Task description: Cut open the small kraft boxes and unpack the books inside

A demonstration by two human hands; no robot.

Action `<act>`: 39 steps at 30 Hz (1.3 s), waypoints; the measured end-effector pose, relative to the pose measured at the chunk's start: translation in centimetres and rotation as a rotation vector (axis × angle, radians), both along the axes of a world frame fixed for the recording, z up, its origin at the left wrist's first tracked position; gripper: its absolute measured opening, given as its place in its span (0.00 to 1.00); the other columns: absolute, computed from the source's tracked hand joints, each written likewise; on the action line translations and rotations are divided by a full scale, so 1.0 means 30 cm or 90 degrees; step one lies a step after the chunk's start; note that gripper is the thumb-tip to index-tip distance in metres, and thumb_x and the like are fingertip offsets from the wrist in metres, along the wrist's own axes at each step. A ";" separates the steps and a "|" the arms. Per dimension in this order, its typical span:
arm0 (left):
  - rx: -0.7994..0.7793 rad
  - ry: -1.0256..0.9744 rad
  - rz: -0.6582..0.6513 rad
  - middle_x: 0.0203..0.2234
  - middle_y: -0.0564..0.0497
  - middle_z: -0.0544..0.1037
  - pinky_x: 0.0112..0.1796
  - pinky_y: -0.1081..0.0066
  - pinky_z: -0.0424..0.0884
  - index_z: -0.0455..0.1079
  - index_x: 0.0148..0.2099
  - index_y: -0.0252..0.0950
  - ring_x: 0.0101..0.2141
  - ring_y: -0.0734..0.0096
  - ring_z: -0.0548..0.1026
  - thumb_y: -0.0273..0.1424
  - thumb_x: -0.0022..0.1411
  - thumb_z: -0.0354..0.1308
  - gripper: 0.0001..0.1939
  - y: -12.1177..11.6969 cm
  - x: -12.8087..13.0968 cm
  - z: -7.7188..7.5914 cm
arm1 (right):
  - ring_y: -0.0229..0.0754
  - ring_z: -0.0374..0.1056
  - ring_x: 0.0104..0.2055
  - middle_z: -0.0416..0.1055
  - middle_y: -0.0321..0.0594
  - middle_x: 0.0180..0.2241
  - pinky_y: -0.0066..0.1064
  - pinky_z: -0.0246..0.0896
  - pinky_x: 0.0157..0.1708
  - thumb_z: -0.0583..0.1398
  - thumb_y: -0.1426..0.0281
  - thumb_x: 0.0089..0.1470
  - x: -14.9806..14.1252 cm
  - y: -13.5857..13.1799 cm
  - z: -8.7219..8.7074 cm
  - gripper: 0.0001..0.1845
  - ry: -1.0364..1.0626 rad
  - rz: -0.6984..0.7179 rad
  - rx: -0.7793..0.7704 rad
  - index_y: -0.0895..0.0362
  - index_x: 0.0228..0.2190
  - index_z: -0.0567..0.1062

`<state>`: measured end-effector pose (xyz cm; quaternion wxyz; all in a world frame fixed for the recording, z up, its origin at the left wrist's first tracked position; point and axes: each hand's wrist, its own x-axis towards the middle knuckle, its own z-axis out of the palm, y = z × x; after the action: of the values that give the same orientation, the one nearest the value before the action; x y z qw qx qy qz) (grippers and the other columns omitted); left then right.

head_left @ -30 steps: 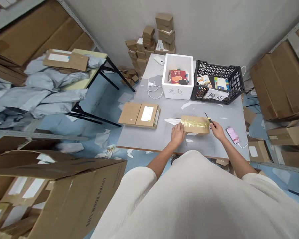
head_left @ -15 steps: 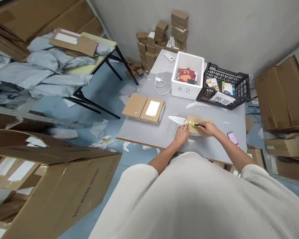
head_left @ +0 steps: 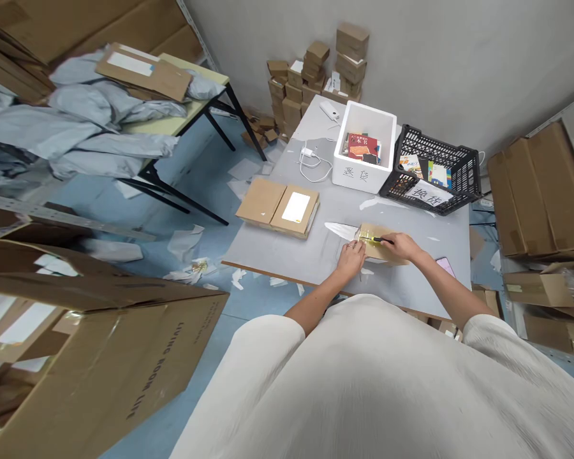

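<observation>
We've swung right hand point(head_left: 396, 246) in, clenching yellow-handled utility knife point(head_left: 375, 239), tip at tape on kraft box point(head_left: 386, 252), box lying on bench point(head_left: 306, 255); left hand point(head_left: 350, 260) on box's near edge, grip unclear

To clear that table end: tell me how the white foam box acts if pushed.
The white foam box is probably light for its size, since only a few books lie low inside it. Its low, wide shape suggests it would slide rather than tip. The foam walls look brittle, so a hard squeeze at the rim might chip them.
</observation>
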<state>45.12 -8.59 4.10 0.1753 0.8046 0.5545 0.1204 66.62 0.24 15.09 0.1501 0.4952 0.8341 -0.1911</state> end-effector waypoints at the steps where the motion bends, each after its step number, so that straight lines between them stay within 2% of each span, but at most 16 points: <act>1: -0.001 -0.003 0.000 0.70 0.36 0.73 0.63 0.51 0.66 0.67 0.75 0.34 0.69 0.46 0.67 0.33 0.81 0.49 0.26 0.000 -0.001 -0.001 | 0.51 0.78 0.56 0.84 0.45 0.56 0.33 0.66 0.50 0.53 0.60 0.78 -0.003 0.001 0.003 0.23 -0.007 0.001 0.000 0.50 0.60 0.83; 7: 0.006 -0.009 0.001 0.70 0.35 0.72 0.64 0.51 0.65 0.67 0.75 0.35 0.69 0.46 0.67 0.34 0.81 0.50 0.26 0.001 -0.001 -0.013 | 0.51 0.77 0.57 0.83 0.45 0.57 0.33 0.65 0.48 0.53 0.60 0.78 -0.014 -0.002 0.003 0.22 -0.020 -0.007 0.011 0.49 0.60 0.83; 17: 0.010 0.003 -0.001 0.68 0.35 0.74 0.63 0.53 0.67 0.67 0.74 0.34 0.68 0.47 0.67 0.34 0.81 0.51 0.25 0.006 -0.004 -0.017 | 0.51 0.77 0.54 0.84 0.48 0.52 0.32 0.62 0.46 0.52 0.61 0.79 -0.027 -0.036 -0.032 0.22 -0.024 -0.019 0.019 0.53 0.58 0.82; 21: 0.015 0.013 -0.001 0.68 0.35 0.74 0.62 0.52 0.66 0.67 0.74 0.34 0.68 0.46 0.67 0.34 0.81 0.50 0.25 0.004 -0.004 -0.011 | 0.51 0.77 0.55 0.84 0.48 0.54 0.33 0.62 0.46 0.52 0.60 0.78 -0.026 -0.031 -0.021 0.23 -0.038 -0.019 0.014 0.51 0.58 0.82; 25: 0.012 0.023 0.002 0.68 0.35 0.74 0.63 0.52 0.66 0.67 0.74 0.33 0.67 0.47 0.68 0.34 0.81 0.50 0.25 0.001 -0.003 0.000 | 0.51 0.77 0.55 0.84 0.48 0.53 0.33 0.62 0.45 0.52 0.59 0.78 -0.008 -0.019 0.002 0.23 -0.066 -0.017 0.015 0.50 0.57 0.84; 30: 0.002 0.026 -0.001 0.68 0.36 0.74 0.64 0.50 0.65 0.66 0.75 0.36 0.66 0.46 0.69 0.33 0.80 0.50 0.26 -0.002 -0.008 0.020 | 0.51 0.77 0.53 0.84 0.48 0.53 0.34 0.63 0.44 0.52 0.58 0.77 0.006 -0.002 0.020 0.24 -0.093 -0.016 -0.002 0.50 0.56 0.84; 35: -0.014 0.030 0.003 0.69 0.36 0.74 0.66 0.48 0.62 0.67 0.75 0.37 0.65 0.45 0.70 0.34 0.80 0.48 0.26 -0.003 -0.013 0.040 | 0.52 0.79 0.51 0.85 0.49 0.51 0.34 0.64 0.43 0.53 0.58 0.76 0.030 0.013 0.015 0.22 -0.098 -0.016 -0.015 0.50 0.51 0.86; 39: -0.016 0.033 0.007 0.68 0.37 0.74 0.68 0.47 0.60 0.66 0.76 0.40 0.66 0.45 0.70 0.33 0.79 0.50 0.27 -0.006 -0.013 0.045 | 0.52 0.78 0.50 0.85 0.48 0.50 0.34 0.65 0.40 0.54 0.59 0.74 0.103 0.008 0.000 0.22 -0.103 -0.031 -0.015 0.48 0.51 0.86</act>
<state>44.74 -8.76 5.46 0.1706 0.8022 0.5645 0.0933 69.71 0.47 15.08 0.2183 0.5273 0.8046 -0.1638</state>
